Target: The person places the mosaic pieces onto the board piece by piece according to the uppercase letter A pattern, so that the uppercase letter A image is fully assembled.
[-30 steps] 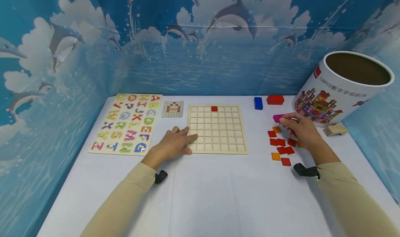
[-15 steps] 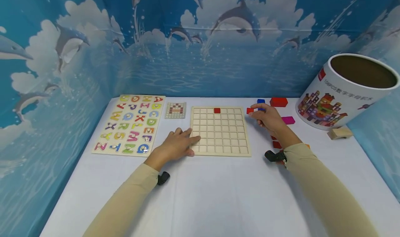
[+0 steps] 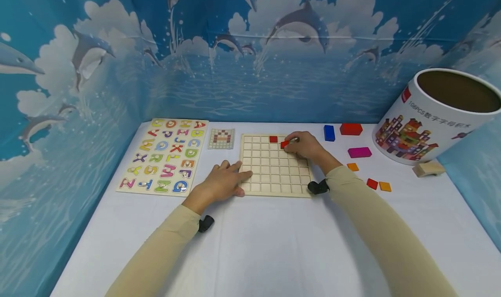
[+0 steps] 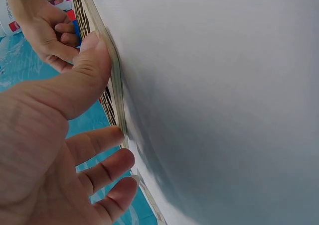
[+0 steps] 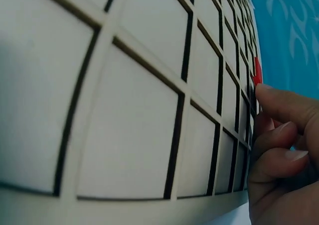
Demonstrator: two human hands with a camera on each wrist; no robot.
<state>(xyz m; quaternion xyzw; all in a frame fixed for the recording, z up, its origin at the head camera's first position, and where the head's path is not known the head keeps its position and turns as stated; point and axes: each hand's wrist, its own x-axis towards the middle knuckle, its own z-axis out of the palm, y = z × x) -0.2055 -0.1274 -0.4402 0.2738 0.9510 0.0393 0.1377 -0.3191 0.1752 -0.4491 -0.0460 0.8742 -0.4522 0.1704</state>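
A wooden grid board (image 3: 274, 187) lies mid-table, with one red square tile (image 3: 273, 139) in its top row. My right hand (image 3: 306, 148) pinches another red tile (image 3: 284, 145) over the upper rows, one column to the right and slightly lower. In the right wrist view, thumb and finger grip the red tile (image 5: 257, 71); whether it touches the board cannot be made out. At the board's left edge rests my left hand (image 3: 222, 181), fingers spread. Its thumb (image 4: 92, 60) lies against the board's rim in the left wrist view. Left of the board is a small pattern card (image 3: 221, 139).
An alphabet puzzle board (image 3: 153, 190) lies far left. On the right are a blue block (image 3: 329, 133), a red block (image 3: 351, 129), a magenta block (image 3: 359, 152), loose orange tiles (image 3: 385, 186) and a red tile (image 3: 372, 184). A large bucket (image 3: 422, 136) and wooden arch block (image 3: 428, 169) stand beyond.
My right hand has carried a red tile leftward from the loose pieces to above the grid board. My left hand stays at the board's edge. The head view has shifted slightly.
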